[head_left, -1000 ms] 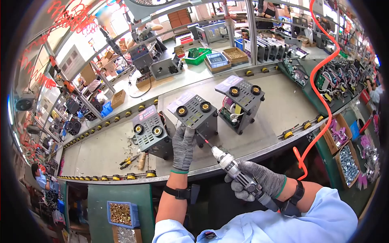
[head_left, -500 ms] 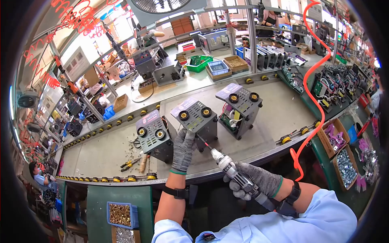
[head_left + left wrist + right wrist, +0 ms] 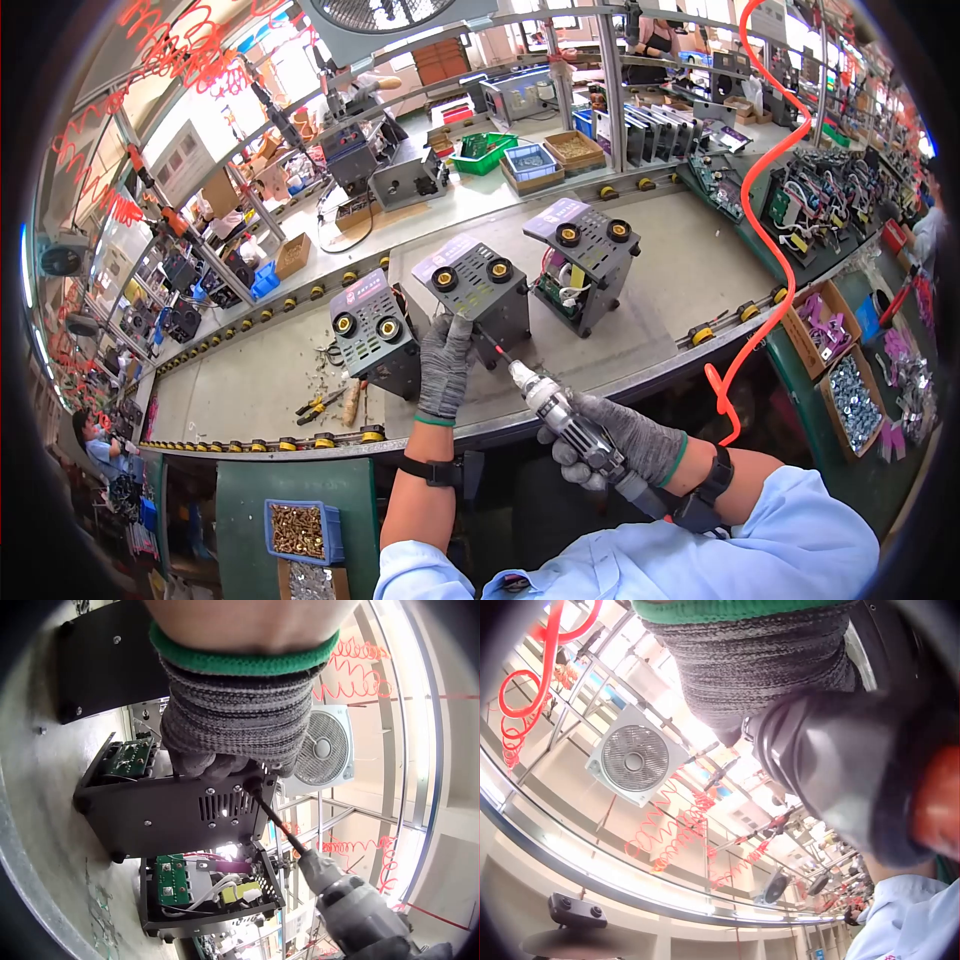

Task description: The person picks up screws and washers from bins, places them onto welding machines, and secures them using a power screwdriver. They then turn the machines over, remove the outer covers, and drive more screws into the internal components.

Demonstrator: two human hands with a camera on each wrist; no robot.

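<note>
Three dark metal welding machines with brass-cored round sockets stand in a row in the head view: left (image 3: 373, 325), middle (image 3: 478, 278) and right (image 3: 585, 260). My gloved left hand (image 3: 445, 368) holds the near edge of the middle one; in the left wrist view its fingers (image 3: 201, 763) bend against the black panel (image 3: 169, 814). My gloved right hand (image 3: 630, 440) grips a power screwdriver (image 3: 575, 425). Its long bit (image 3: 281, 821) reaches the panel beside the slots, close to my left fingers. In the right wrist view, the tool's dark rear end (image 3: 832, 765) sits below the glove cuff.
The machines stand on a conveyor (image 3: 250, 370) edged with yellow rollers. Pliers (image 3: 318, 405) lie near its front edge. A blue bin of screws (image 3: 303, 530) is at lower left. A red air hose (image 3: 765, 185) hangs at right, above boxes of purple parts (image 3: 825, 322) and metal pieces (image 3: 853, 405).
The head view has shifted slightly. Both hands, the screwdriver and the machines keep nearly the same places relative to one another.
</note>
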